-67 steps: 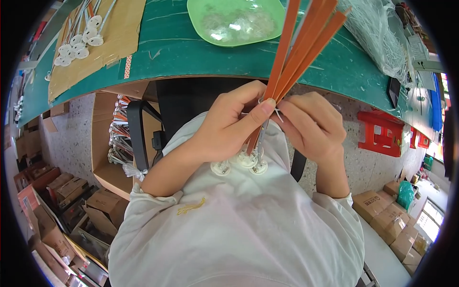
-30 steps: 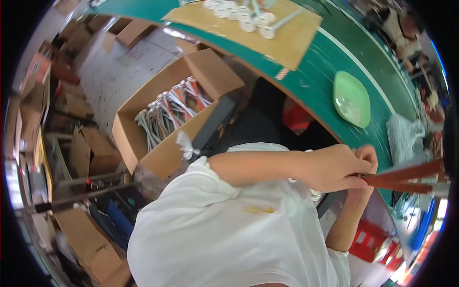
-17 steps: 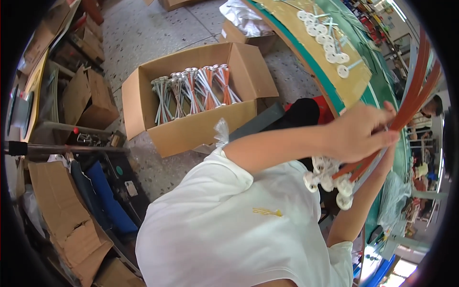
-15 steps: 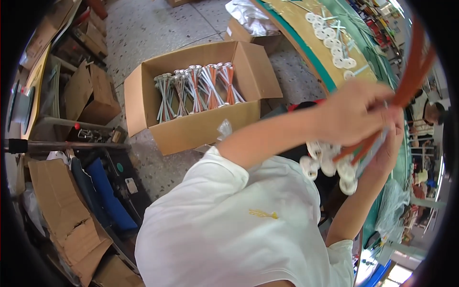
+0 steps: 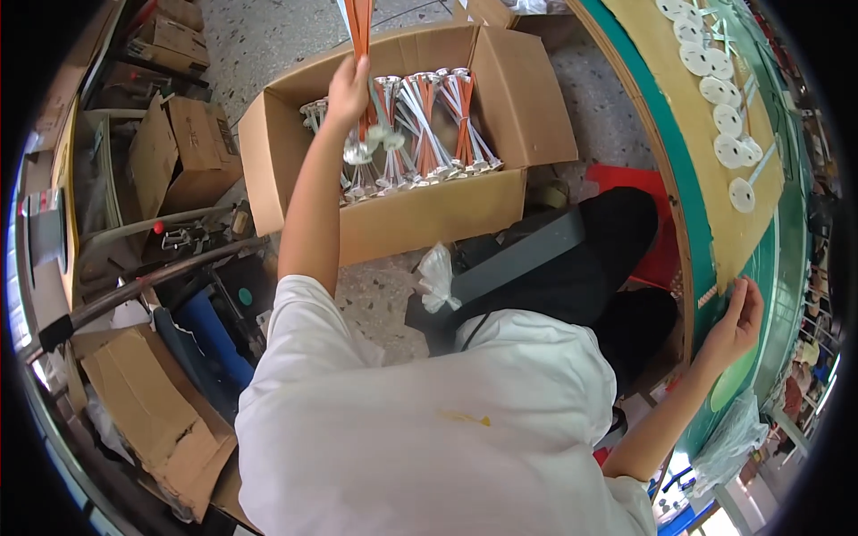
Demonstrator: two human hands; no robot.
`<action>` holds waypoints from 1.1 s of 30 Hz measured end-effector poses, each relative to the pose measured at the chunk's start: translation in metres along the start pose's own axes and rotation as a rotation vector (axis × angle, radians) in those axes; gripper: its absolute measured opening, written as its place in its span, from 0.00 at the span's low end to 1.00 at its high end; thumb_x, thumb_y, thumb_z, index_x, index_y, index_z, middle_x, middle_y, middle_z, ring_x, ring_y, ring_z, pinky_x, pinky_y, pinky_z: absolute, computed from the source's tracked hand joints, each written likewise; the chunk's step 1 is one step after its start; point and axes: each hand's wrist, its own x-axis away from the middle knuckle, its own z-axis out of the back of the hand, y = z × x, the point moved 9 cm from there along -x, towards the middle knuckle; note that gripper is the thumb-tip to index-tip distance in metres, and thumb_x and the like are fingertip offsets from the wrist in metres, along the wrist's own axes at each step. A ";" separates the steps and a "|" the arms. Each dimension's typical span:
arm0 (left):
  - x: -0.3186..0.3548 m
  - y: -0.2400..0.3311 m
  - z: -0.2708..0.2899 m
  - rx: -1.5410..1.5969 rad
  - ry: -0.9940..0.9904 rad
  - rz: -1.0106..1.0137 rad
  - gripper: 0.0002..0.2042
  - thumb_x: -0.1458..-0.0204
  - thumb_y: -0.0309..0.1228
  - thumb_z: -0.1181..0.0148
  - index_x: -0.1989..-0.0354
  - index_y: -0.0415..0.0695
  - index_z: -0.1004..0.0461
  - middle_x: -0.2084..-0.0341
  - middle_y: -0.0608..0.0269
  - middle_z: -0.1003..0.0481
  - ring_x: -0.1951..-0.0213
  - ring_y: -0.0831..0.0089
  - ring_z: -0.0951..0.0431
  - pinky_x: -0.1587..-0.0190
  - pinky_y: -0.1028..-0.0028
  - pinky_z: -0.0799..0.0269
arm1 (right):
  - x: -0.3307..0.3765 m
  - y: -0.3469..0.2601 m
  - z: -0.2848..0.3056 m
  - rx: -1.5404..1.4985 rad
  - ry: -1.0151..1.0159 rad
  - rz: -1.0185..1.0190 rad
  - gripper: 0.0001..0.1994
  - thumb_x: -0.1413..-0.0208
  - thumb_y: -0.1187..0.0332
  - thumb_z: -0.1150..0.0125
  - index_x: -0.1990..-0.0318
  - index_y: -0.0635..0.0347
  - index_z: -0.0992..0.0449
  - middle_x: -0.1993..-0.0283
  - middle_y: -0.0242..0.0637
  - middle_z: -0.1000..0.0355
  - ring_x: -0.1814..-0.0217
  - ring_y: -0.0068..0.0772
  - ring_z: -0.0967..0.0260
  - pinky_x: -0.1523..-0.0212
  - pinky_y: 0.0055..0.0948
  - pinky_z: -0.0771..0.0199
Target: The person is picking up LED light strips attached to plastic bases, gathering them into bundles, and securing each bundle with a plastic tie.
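Note:
My left hand (image 5: 347, 92) is raised over the open cardboard box (image 5: 429, 210), closed around a bundle of long thin orange and white strips (image 5: 359, 25). Round whitish discs at the bundle's lower end, blurred by motion, hang inside the box. Beside them in the box stand several similar bundles (image 5: 424, 125), each narrow in the middle and flared at both ends. My right hand (image 5: 737, 323) is at the right, by the near tip of the tan board on the table. Its thumb and fingers are drawn together, with nothing visible between them.
White discs with strips (image 5: 728, 150) lie in a row on the tan board (image 5: 661, 98), which rests on a green table (image 5: 760, 259). A metal rail (image 5: 134, 290) and cartons (image 5: 192, 147) stand at left. Clear plastic (image 5: 728, 447) hangs at lower right.
The bundle, earlier at the right between both hands, is now over the box in my left hand. My right hand has let go and moved down beside the table edge. The view has shifted.

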 end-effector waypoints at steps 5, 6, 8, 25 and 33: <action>0.023 -0.196 -0.049 -0.262 -0.131 0.348 0.23 0.38 0.50 0.57 0.59 0.38 0.30 0.61 0.38 0.25 0.54 0.42 0.26 0.51 0.54 0.31 | -0.002 0.005 -0.019 0.149 -0.173 -0.014 0.10 0.37 0.69 0.44 0.53 0.65 0.25 0.62 0.32 0.26 0.64 0.19 0.32 0.62 0.18 0.33; 0.036 -0.212 -0.068 -0.244 -0.155 0.371 0.23 0.38 0.50 0.56 0.58 0.39 0.30 0.60 0.38 0.25 0.53 0.44 0.25 0.52 0.55 0.31 | -0.001 0.006 -0.018 0.171 -0.170 -0.045 0.10 0.38 0.69 0.43 0.54 0.64 0.24 0.63 0.30 0.27 0.65 0.17 0.34 0.65 0.17 0.35; 0.056 -0.223 -0.096 -0.245 -0.260 0.485 0.24 0.38 0.51 0.58 0.57 0.39 0.30 0.61 0.41 0.24 0.55 0.46 0.23 0.52 0.56 0.30 | 0.004 -0.004 -0.026 0.253 -0.207 -0.061 0.10 0.38 0.69 0.43 0.52 0.64 0.25 0.66 0.27 0.30 0.70 0.16 0.39 0.69 0.18 0.38; 0.075 -0.285 -0.130 -0.152 -0.195 0.966 0.24 0.39 0.48 0.59 0.56 0.38 0.27 0.69 0.46 0.20 0.56 0.53 0.20 0.51 0.59 0.27 | -0.005 -0.001 -0.023 0.396 -0.230 0.017 0.12 0.35 0.68 0.49 0.49 0.67 0.31 0.58 0.33 0.34 0.55 0.24 0.38 0.50 0.22 0.39; 0.086 -0.256 -0.122 -0.555 -0.161 0.677 0.25 0.42 0.49 0.52 0.50 0.37 0.33 0.58 0.37 0.25 0.54 0.42 0.24 0.49 0.54 0.29 | -0.007 0.003 -0.019 0.448 -0.248 0.022 0.13 0.34 0.66 0.50 0.49 0.66 0.32 0.52 0.36 0.32 0.50 0.28 0.36 0.45 0.26 0.39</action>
